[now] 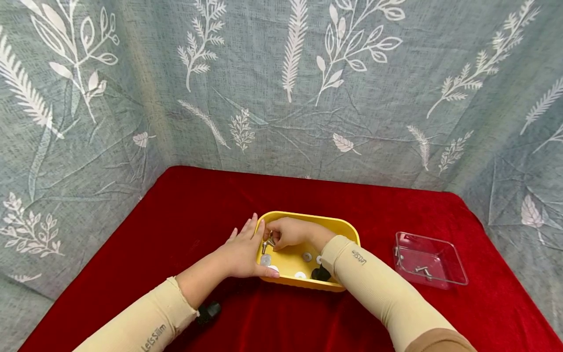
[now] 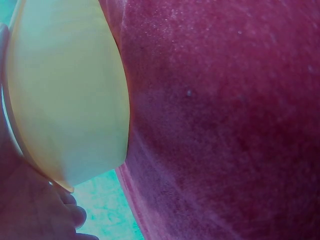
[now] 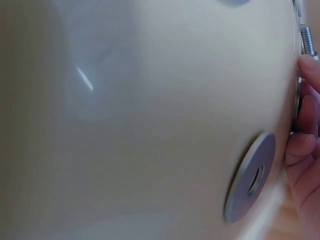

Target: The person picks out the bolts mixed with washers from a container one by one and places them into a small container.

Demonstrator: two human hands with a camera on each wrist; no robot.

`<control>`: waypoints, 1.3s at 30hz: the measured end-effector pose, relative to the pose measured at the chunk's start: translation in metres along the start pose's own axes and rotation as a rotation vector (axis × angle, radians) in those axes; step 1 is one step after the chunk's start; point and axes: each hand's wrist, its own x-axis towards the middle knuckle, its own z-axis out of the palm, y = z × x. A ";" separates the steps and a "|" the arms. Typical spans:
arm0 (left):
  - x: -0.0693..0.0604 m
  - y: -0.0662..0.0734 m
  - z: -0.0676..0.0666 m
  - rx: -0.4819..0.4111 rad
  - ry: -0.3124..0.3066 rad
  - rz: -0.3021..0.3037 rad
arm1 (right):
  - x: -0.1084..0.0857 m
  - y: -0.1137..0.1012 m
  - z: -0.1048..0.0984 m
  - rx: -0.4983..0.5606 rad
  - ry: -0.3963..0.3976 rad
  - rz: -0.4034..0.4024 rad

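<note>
A yellow plastic tub (image 1: 338, 226) stands on the red cloth. My left hand (image 1: 242, 253) rests against its left end, fingers straight and spread, thumb over the front rim. Inside the tub, my right hand (image 1: 292, 232) pinches a metal bolt (image 1: 270, 240) near the left wall. Another bolt (image 1: 264, 248) is beside its fingertips. In the right wrist view, a threaded bolt (image 3: 307, 40) stands by a fingertip, and a flat washer (image 3: 252, 177) lies nearby. More washers (image 1: 307, 256) are spread over the tub floor. The right forearm hides part of the tub.
On the right stands a clear plastic box (image 1: 459, 266) with several bolts (image 1: 423, 270) in it. A black object (image 1: 321, 274) sits in the tub's front right corner. Another dark object (image 1: 208, 311) lies by the left forearm. A patterned curtain (image 1: 264, 98) hangs behind the table.
</note>
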 end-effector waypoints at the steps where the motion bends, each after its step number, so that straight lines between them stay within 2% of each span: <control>1: 0.000 0.000 0.000 0.002 -0.001 0.000 | 0.000 0.000 0.000 0.008 -0.003 -0.002; 18: 0.000 0.001 0.000 0.019 -0.006 -0.002 | -0.003 0.000 -0.004 -0.009 0.018 0.013; 27: 0.000 0.001 -0.001 0.023 -0.013 -0.003 | -0.005 0.001 -0.009 0.079 0.025 0.022; 34: 0.000 0.001 -0.001 0.029 -0.012 -0.001 | -0.007 -0.003 -0.017 0.053 0.053 0.005; 39: 0.000 0.002 -0.001 0.028 -0.011 0.000 | -0.013 -0.011 -0.025 0.090 0.077 -0.012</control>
